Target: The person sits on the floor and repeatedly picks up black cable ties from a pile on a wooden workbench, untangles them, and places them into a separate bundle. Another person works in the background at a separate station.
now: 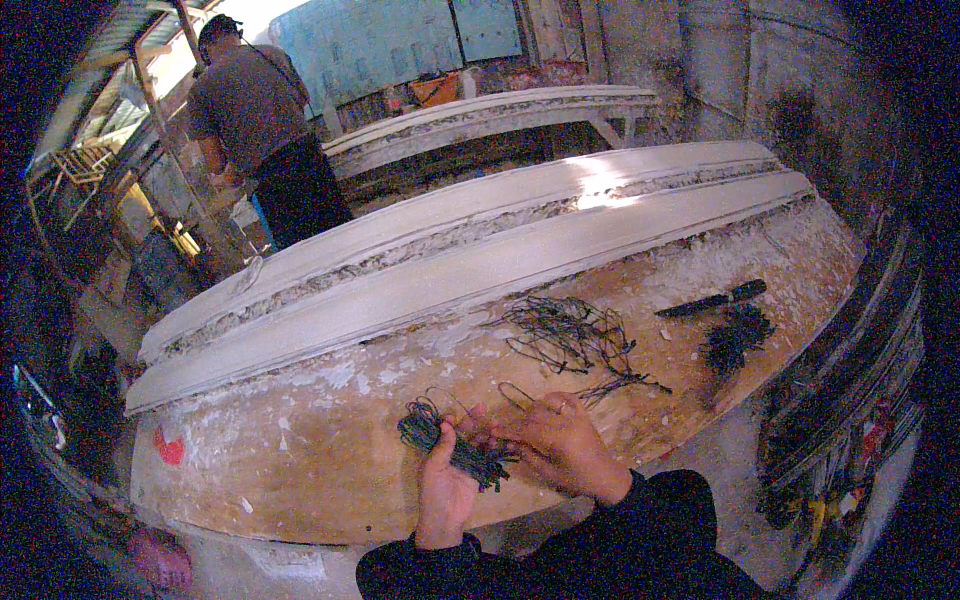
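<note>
My left hand [443,497] is closed round a bundle of thin dark cords [420,427], with loops at its upper end and cut-looking ends by the fingers. Close beside it, my right hand [560,447] has its fingers bent together on a thin cord [513,392], which curves up in a small loop. Beyond both hands lies a loose tangle of dark cords [570,335] on the worn wooden board [300,465]. A black-handled knife [712,298] rests farther right, above a dark tufted clump of short strands [738,338].
Long white-coated mouldings [480,222] run along the board's far side. Behind them stands a white bench-like frame [500,112]. A person [255,120] stands at the far left, turned away. Dark cluttered material [840,460] lies past the board's right edge.
</note>
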A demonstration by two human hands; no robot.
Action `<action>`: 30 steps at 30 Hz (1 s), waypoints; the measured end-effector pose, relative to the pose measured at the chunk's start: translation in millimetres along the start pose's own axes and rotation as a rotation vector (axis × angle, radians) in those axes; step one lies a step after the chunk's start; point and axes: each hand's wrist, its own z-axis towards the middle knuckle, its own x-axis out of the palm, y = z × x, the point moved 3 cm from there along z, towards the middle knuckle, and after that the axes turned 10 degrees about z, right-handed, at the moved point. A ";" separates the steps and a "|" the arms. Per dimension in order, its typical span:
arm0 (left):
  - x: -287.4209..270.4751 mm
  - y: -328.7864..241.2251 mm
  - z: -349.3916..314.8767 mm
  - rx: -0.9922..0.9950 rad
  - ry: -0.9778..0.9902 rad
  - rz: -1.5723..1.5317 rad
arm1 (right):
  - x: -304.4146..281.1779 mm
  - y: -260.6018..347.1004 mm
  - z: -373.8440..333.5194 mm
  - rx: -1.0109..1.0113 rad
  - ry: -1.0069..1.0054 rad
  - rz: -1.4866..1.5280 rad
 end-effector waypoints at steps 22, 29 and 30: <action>7.9 -7.7 -6.3 0.119 0.013 0.023 | -59.4 -34.4 -20.1 0.303 -0.009 -0.380; 9.5 -8.3 -7.4 0.096 -0.036 0.030 | -69.3 -49.4 -25.2 0.506 0.033 -0.379; 10.2 -8.4 -7.7 0.097 -0.035 0.032 | -69.2 -49.9 -25.2 0.515 0.034 -0.363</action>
